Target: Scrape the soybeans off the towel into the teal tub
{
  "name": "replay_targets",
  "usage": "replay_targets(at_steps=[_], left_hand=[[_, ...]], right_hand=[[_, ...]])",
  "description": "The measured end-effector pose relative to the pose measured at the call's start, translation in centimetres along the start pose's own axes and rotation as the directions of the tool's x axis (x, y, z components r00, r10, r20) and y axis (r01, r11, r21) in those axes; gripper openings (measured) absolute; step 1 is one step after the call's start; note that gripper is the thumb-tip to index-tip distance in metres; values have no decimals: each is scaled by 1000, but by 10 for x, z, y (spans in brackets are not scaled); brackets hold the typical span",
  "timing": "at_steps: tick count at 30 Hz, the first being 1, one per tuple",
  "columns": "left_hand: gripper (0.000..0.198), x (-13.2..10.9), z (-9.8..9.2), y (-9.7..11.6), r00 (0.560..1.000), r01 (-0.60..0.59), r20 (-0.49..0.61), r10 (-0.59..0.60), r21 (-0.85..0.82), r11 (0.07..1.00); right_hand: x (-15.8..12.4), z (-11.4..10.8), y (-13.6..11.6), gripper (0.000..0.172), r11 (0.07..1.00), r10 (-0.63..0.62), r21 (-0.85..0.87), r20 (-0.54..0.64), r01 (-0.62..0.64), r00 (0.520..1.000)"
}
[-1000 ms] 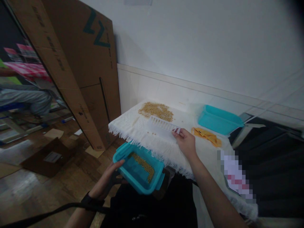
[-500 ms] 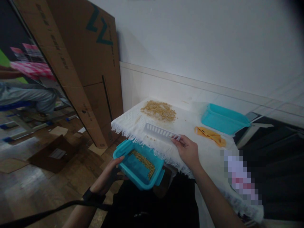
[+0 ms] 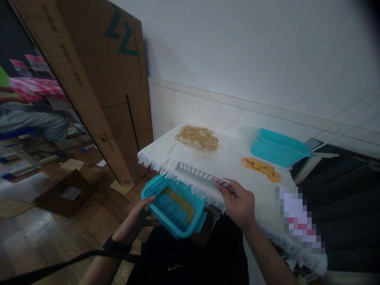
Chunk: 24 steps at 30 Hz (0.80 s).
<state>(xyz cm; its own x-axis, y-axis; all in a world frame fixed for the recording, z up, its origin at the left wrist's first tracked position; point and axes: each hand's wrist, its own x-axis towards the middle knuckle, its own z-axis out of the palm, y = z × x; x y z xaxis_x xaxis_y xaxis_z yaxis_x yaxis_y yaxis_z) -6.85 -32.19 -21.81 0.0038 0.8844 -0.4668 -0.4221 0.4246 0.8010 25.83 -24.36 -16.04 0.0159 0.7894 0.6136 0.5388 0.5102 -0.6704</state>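
My left hand (image 3: 139,218) is closed on the left side of a teal plastic container (image 3: 170,213), thumb over the rim. The container is tilted just below the table's front edge, and yellowish beans (image 3: 185,206) lie gathered along its far and right sides. My right hand (image 3: 241,202) pinches one end of a white slotted plastic strip (image 3: 197,173), which lies along the fringed cloth edge beside the container. Farther back, a loose patch of beans (image 3: 197,137) is spread on the white tablecloth (image 3: 228,160).
A second teal container (image 3: 279,148) stands at the right rear, with a crumpled yellow cloth (image 3: 261,169) before it. A tall cardboard box (image 3: 118,91) rises at the left. Cardboard pieces (image 3: 69,192) lie on the floor. Another person's leg (image 3: 38,122) shows far left.
My right hand has drawn the slotted strip toward the table's front edge. The few beans in front of it no longer show on the cloth. My left hand keeps the container in place.
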Motion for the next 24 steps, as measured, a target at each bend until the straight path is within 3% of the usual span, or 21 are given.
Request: replay_targets(at_steps=[5, 8, 15, 21, 24], left_hand=[[95, -1, 1, 0, 999, 21, 27, -21, 18, 1000], [100, -1, 1, -1, 1000, 29, -4, -29, 6, 1000], [93, 2, -5, -12, 999, 35, -40, -36, -27, 999], [94, 2, -10, -16, 997, 51, -55, -52, -12, 999], [99, 1, -12, -14, 997, 58, -44, -58, 2, 998]], right_hand=[[26, -17, 35, 36, 968, 120, -182, -264, -171, 957], [32, -24, 50, 39, 927, 122, -297, -331, -227, 936], [19, -4, 47, 34, 820, 80, -541, -214, -186, 974], [18, 31, 42, 35, 821, -122, -571, -125, 29, 985], [22, 45, 38, 34, 806, -169, -586, -101, 79, 980]])
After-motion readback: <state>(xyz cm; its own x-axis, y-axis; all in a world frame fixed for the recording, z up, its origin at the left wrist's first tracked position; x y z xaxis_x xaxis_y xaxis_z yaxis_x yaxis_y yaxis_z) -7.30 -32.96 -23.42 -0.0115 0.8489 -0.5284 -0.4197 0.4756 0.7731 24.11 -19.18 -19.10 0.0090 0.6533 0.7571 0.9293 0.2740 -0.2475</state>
